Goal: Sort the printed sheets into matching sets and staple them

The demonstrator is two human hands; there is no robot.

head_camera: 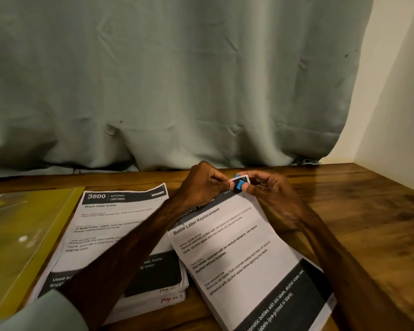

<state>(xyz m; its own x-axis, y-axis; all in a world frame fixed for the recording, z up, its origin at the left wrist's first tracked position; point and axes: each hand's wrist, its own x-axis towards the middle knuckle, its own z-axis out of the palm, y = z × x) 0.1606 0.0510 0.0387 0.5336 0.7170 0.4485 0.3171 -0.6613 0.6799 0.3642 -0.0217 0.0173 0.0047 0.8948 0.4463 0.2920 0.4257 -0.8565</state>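
A set of printed sheets headed "Bottle Label Replacement" (244,259) lies tilted on the wooden table, right of centre. At its top corner sits a small blue stapler (241,182). My left hand (201,185) pinches the stapler and the sheet corner from the left. My right hand (270,189) pinches the same stapler from the right with curled fingers. A second stack headed "3800 Kitchen, Wash baby bottle" (110,225) lies to the left, partly under my left forearm, with handwritten page numbers at its lower edge.
A yellow-green plastic folder (22,235) lies at the left edge of the wooden table (359,211). A grey-green curtain (177,80) hangs behind the table's far edge. A pale wall (399,91) closes the right side.
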